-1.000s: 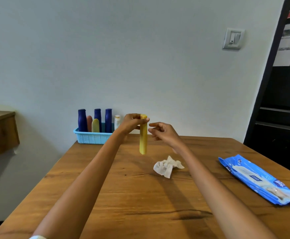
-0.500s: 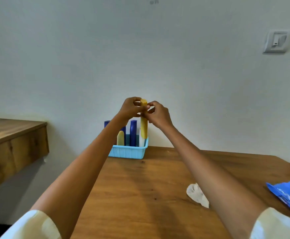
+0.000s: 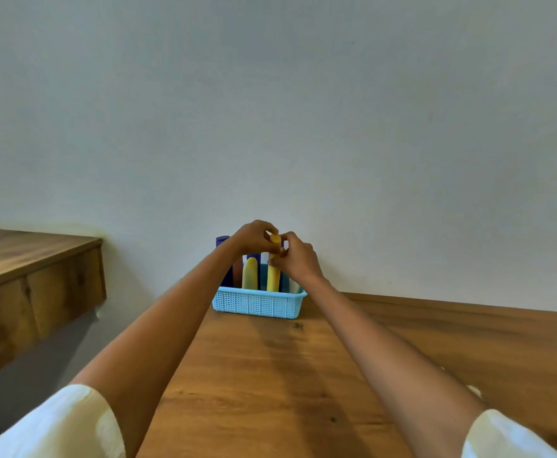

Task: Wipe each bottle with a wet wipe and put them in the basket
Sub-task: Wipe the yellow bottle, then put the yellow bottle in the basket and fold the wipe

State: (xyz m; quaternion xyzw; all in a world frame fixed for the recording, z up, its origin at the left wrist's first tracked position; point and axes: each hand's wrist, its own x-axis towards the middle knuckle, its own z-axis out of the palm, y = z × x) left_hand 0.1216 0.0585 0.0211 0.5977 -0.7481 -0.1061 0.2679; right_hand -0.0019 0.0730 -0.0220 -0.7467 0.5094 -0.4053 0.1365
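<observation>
- Both hands pinched the top of the yellow bottle: left hand from the left, right hand from the right.
- The bottle hung upright, its lower end inside the blue basket among other bottles, likely for a guided, steady descent.
- The basket stood on the table against the wall.

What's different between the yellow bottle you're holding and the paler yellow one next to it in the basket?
The held yellow bottle is a deeper, golden yellow; the pale yellow bottle is creamier. The held one is gripped near its top by the left hand and the right hand, while the pale one stands untouched. The held one's top reaches higher. Both stand roughly upright, with lower ends inside the blue basket.
</observation>
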